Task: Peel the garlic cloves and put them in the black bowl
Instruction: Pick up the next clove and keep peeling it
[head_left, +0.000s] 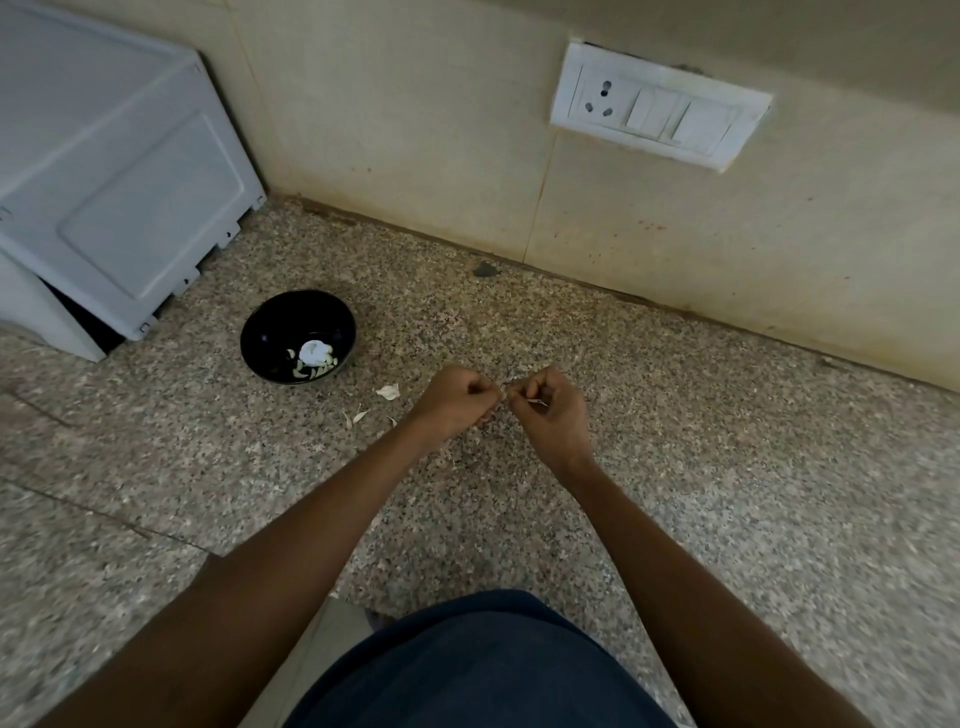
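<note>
Both hands meet over the middle of the speckled granite counter (675, 519), knuckles up and fingers curled tight. The left hand (457, 402) and the right hand (550, 410) pinch one small garlic clove (505, 395) between their fingertips; the clove is mostly hidden, only a pale sliver showing in the gap. A thin strip of skin (537, 401) sticks out from the right hand's fingers.

The black bowl (298, 336) sits on the counter to the left of the hands and a little farther back, near the white appliance (119, 197) in the back left corner. Pale peeled cloves (314, 358) lie in the bowl's bottom. Scraps of garlic peel (388, 391) lie on the counter between bowl and left hand.

Along the back edge rises a beige wall with a white socket-and-switch plate (660, 106). The counter stretches bare to the right of the hands.
</note>
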